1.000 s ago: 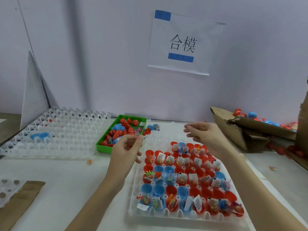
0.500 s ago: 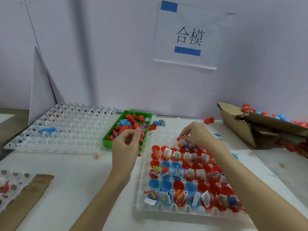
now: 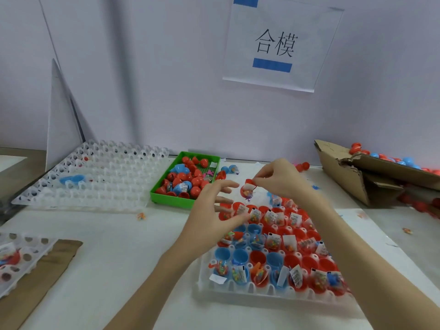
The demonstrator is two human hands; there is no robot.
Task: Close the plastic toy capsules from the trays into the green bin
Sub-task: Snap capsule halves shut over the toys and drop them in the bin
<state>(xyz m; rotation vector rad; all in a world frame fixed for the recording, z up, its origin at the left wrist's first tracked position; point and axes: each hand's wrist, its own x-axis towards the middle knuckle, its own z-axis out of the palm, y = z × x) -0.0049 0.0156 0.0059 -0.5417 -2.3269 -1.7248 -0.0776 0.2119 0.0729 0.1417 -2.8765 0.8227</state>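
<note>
The right hand [image 3: 281, 179] pinches a red capsule half [image 3: 247, 190] by its rim, thumb and forefinger closed on the edge so the open cup hangs below the grip with its paper slip and small toy showing inside; holding it by the rim, I judge, leaves the mouth free for a mating half. Just beside that grip, on its left, the left hand [image 3: 215, 210] hovers with its fingers spread and loosely bent, holding nothing that can be made out, and seems poised to take or steady the cup. Directly beneath both hands lies the clear plastic tray [image 3: 262, 290], its sockets keeping red and blue filled capsule halves [image 3: 273, 241] upright and mouth-up, which lets each be lifted out singly. Beyond the left hand, near the grip but apart from it, sits the green bin [image 3: 166, 198], already holding a heap of closed red and blue capsules [image 3: 190, 181]; it is within easy reach for dropping in finished ones. Farther left on the worktop [image 3: 100, 258] an almost empty tray [image 3: 95, 177] rests, and well off to the right of the grip a torn cardboard box [image 3: 352, 177] carries more capsules. The lifted half is not yet closed, so this capsule's work is at its start.
</note>
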